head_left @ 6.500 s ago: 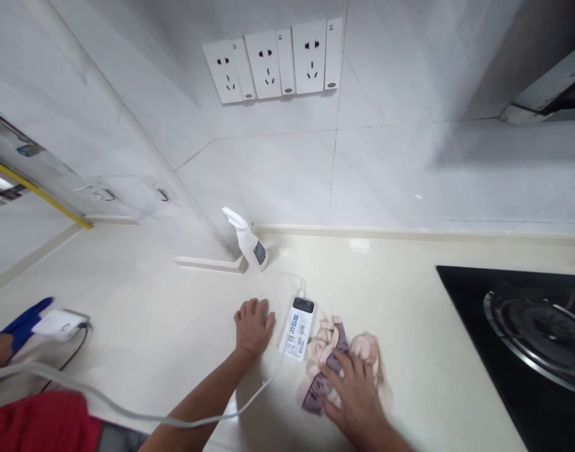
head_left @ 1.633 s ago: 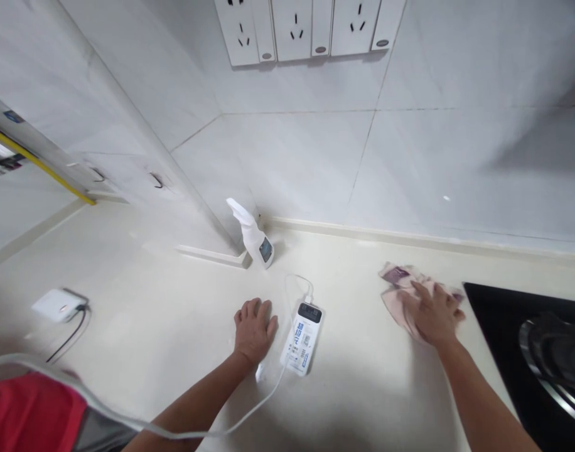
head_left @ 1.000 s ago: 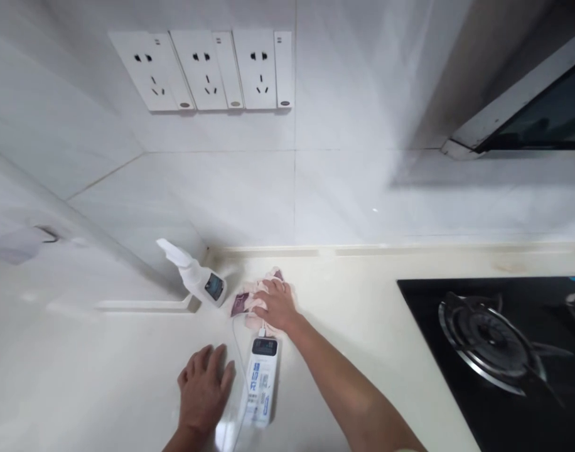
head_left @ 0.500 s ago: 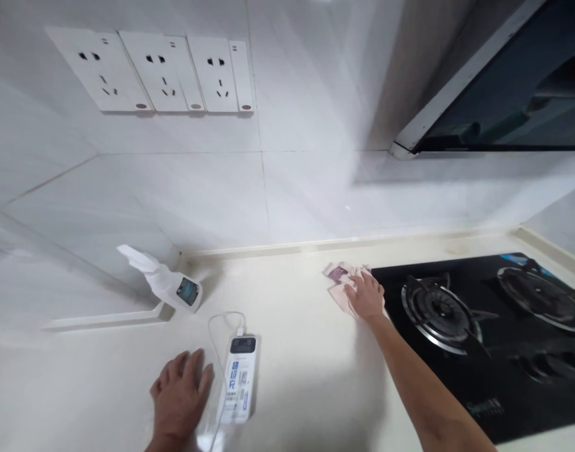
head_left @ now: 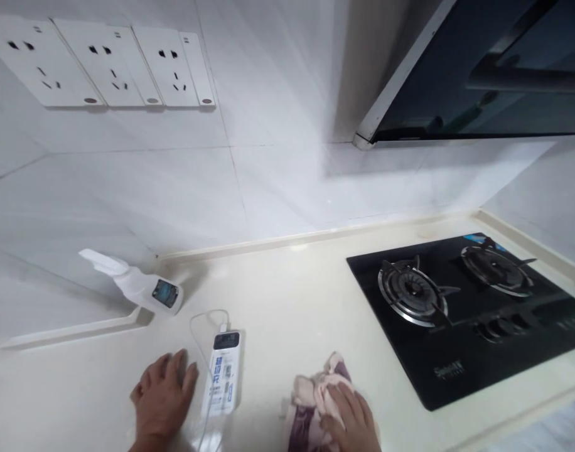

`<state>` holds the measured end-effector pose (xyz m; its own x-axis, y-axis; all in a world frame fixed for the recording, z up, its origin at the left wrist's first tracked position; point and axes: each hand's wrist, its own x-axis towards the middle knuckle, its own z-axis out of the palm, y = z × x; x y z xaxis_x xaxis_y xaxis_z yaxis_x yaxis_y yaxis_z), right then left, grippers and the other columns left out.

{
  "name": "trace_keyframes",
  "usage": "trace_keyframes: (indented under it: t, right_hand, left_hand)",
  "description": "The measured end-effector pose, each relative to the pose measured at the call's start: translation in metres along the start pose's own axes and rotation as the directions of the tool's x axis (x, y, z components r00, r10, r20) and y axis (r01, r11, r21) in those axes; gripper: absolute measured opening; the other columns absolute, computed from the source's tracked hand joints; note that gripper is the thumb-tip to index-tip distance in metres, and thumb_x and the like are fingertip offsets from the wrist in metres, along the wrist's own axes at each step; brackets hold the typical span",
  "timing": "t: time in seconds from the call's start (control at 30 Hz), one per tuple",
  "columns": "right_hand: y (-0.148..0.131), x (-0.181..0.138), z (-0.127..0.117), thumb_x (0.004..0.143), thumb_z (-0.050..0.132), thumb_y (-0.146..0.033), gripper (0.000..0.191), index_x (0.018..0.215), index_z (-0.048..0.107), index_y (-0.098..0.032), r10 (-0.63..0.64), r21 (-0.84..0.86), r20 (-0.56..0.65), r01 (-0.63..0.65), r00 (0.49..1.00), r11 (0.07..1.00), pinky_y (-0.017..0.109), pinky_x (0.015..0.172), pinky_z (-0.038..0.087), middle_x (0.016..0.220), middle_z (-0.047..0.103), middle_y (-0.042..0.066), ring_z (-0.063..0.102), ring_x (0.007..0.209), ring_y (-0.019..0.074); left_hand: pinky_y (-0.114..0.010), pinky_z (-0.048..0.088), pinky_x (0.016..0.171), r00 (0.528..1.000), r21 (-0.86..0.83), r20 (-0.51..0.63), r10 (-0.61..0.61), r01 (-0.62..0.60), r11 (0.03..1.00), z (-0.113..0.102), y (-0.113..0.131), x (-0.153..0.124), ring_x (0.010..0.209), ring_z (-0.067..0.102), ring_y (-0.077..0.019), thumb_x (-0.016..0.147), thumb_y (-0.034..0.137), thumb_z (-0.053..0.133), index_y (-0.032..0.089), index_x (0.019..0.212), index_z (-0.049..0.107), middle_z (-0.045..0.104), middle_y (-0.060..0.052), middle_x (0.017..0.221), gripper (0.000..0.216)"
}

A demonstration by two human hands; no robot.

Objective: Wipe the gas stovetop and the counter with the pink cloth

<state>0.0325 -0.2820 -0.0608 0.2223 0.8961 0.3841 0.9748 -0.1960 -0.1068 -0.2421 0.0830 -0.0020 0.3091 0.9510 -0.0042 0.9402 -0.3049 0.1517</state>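
My right hand (head_left: 351, 414) presses a crumpled pink and purple cloth (head_left: 302, 427) onto the pale countertop (head_left: 273, 301), close to the lower edge of the view. Its fingers curl over the cloth's folds. My left hand (head_left: 162, 395) rests palm down on the counter with its fingers slightly bent and holds nothing. Just right of that hand lies a white power bank (head_left: 223, 373) with a dark display. From its top end a white cable (head_left: 193, 323) loops round and runs down past the left hand.
A white spray bottle (head_left: 144, 285) stands in the back left corner. To the right, a black gas hob (head_left: 386, 326) with two burners is set in the counter. Above it juts a dark range hood (head_left: 438, 94). Wall sockets (head_left: 127, 69) are at upper left.
My right hand has drawn the cloth from beside the hob's far left corner toward me, to the counter's near part. My left hand stays by the power bank. The view has shifted right.
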Motion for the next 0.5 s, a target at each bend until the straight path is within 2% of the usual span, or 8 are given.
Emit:
trace_keyframes:
  t: [0.07, 0.13, 0.17, 0.23, 0.33, 0.43, 0.5]
  right_hand:
    - [0.012, -0.005, -0.002, 0.081, 0.072, -0.039, 0.026, 0.107, 0.071, -0.037, -0.065, 0.037, 0.048, 0.064, 0.997, 0.997, 0.053, 0.11, 0.041, 0.153, 0.06, 0.002, 0.049, 0.143, 0.0348]
    - [0.038, 0.017, -0.005, 0.086, 0.068, -0.044, 0.032, 0.117, 0.072, -0.038, -0.068, 0.102, 0.118, 0.056, 0.991, 0.993, 0.056, 0.112, 0.04, 0.156, 0.057, 0.003, 0.048, 0.145, 0.0353]
    - [0.054, 0.037, -0.006, 0.089, 0.065, -0.044, 0.036, 0.124, 0.071, -0.038, -0.011, 0.117, 0.151, -0.007, 0.988, 0.993, 0.057, 0.114, 0.038, 0.158, 0.056, 0.004, 0.046, 0.146, 0.0354]
    - [0.086, 0.089, -0.006, 0.097, 0.056, -0.044, 0.035, 0.128, 0.072, -0.035, 0.186, 0.08, 0.172, -0.202, 0.967, 0.976, 0.057, 0.115, 0.036, 0.157, 0.055, 0.008, 0.044, 0.147, 0.0353]
    - [0.118, 0.173, 0.0, 0.101, 0.05, -0.045, 0.043, 0.136, 0.069, -0.029, 0.432, 0.001, 0.174, -0.439, 0.885, 0.898, 0.059, 0.116, 0.033, 0.16, 0.049, 0.014, 0.038, 0.149, 0.0384]
    - [0.115, 0.24, 0.012, 0.101, 0.051, -0.045, 0.046, 0.143, 0.066, -0.031, 0.52, -0.004, 0.221, -0.533, 0.825, 0.846, 0.062, 0.118, 0.026, 0.166, 0.042, 0.013, 0.032, 0.151, 0.0425]
    - [0.092, 0.263, 0.02, 0.101, 0.052, -0.043, 0.047, 0.146, 0.063, -0.033, 0.487, 0.033, 0.264, -0.512, 0.833, 0.858, 0.063, 0.118, 0.022, 0.168, 0.04, 0.009, 0.029, 0.151, 0.0449]
  left_hand:
    - [-0.06, 0.034, 0.115, 1.0, 0.014, -0.002, 0.014, -0.014, 1.0, -0.001, 0.001, -0.001, 0.141, 0.041, -0.0379, 0.099, 0.061, 0.022, 0.021, 0.139, 0.059, 0.05, -0.019, 0.149, 0.067]
    - [-0.059, 0.035, 0.114, 1.0, 0.035, -0.006, 0.027, -0.027, 0.999, -0.003, 0.001, -0.002, 0.139, 0.043, -0.0368, 0.1, 0.058, 0.023, 0.02, 0.137, 0.06, 0.052, -0.019, 0.147, 0.064]
    - [-0.058, 0.036, 0.113, 1.0, 0.044, -0.009, 0.029, -0.029, 0.999, -0.003, 0.0, -0.002, 0.138, 0.044, -0.0364, 0.1, 0.056, 0.025, 0.02, 0.136, 0.061, 0.054, -0.019, 0.145, 0.062]
    - [-0.058, 0.036, 0.113, 0.999, 0.057, -0.02, 0.031, -0.029, 0.998, -0.002, -0.002, -0.003, 0.136, 0.045, -0.0359, 0.099, 0.052, 0.03, 0.02, 0.134, 0.061, 0.056, -0.019, 0.143, 0.057]
    - [-0.057, 0.037, 0.113, 0.998, 0.068, -0.046, 0.043, -0.04, 0.997, 0.001, -0.005, -0.002, 0.135, 0.046, -0.0356, 0.097, 0.049, 0.037, 0.022, 0.138, 0.059, 0.057, -0.018, 0.141, 0.053]
    - [-0.057, 0.037, 0.113, 0.998, 0.067, -0.049, 0.045, -0.041, 0.997, 0.003, -0.007, -0.001, 0.135, 0.046, -0.0357, 0.098, 0.051, 0.034, 0.022, 0.141, 0.056, 0.056, -0.018, 0.141, 0.056]
    - [-0.058, 0.037, 0.113, 0.999, 0.058, -0.035, 0.039, -0.037, 0.998, 0.003, -0.007, -0.001, 0.136, 0.046, -0.0362, 0.099, 0.053, 0.031, 0.021, 0.138, 0.058, 0.055, -0.019, 0.143, 0.058]
